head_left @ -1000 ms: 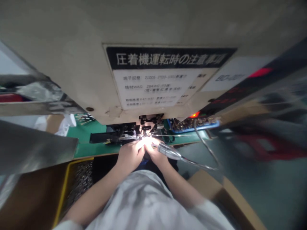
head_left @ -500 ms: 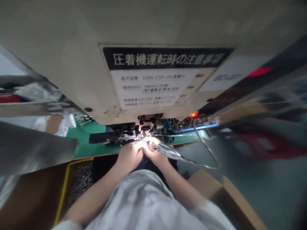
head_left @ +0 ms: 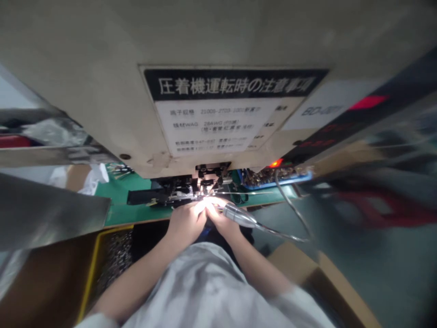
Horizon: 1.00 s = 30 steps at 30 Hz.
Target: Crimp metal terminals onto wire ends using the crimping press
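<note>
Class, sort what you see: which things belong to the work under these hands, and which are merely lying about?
Belonging to the work:
- left hand
- right hand
- machine
- metal lamp, lighting the hands

Seemingly lying about:
- cardboard box, lower right
- red object
- crumpled plastic, far left

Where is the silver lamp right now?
In the head view, the silver lamp is below centre, slightly right, its tip overlapping the right hand in the picture, with the blue tray above it.

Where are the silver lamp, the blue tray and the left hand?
Silver lamp (head_left: pixel 240 215): head view, on its metal casing.
Blue tray (head_left: pixel 262 185): head view, on its front rim.
Left hand (head_left: pixel 185 223): head view, on its back.
</note>
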Available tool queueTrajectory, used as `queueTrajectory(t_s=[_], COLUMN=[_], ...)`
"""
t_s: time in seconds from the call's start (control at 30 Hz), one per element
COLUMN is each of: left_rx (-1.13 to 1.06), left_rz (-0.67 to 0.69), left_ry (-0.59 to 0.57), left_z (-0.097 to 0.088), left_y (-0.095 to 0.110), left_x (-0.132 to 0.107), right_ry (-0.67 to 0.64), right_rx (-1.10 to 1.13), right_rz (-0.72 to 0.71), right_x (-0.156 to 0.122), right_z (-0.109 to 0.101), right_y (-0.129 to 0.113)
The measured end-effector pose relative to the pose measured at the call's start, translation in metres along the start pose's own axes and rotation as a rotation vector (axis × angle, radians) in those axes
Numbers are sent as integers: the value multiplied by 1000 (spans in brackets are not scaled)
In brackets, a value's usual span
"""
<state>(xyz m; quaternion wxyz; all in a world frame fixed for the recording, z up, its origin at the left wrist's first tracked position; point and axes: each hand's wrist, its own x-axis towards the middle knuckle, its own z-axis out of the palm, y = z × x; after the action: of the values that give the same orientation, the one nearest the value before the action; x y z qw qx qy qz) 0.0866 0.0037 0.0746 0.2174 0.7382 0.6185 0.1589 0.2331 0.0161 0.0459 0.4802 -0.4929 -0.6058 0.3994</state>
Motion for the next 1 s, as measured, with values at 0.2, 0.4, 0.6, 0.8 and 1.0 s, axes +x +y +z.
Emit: queueTrajectory(t_s=[0.2, 0.4, 0.6, 0.8, 1.0], left_rx=[21, 29, 17, -226, -429], left_rz=[-19, -45, -50, 4, 220], left_ry=[5, 7, -5, 8, 94], left_z=[2, 4, 3, 12, 48], left_y=[0, 0, -1, -9, -12], left_x=[2, 3, 1, -6, -19], right_ry=[18, 47, 21, 132, 68], right_rx=[-6, -30, 4, 352, 585], right_rz=[-23, -21, -15, 171, 205], right_x=[1, 0, -1, -39, -72], right_z=[3, 6, 3, 23, 30], right_y=[11, 15, 11, 40, 54])
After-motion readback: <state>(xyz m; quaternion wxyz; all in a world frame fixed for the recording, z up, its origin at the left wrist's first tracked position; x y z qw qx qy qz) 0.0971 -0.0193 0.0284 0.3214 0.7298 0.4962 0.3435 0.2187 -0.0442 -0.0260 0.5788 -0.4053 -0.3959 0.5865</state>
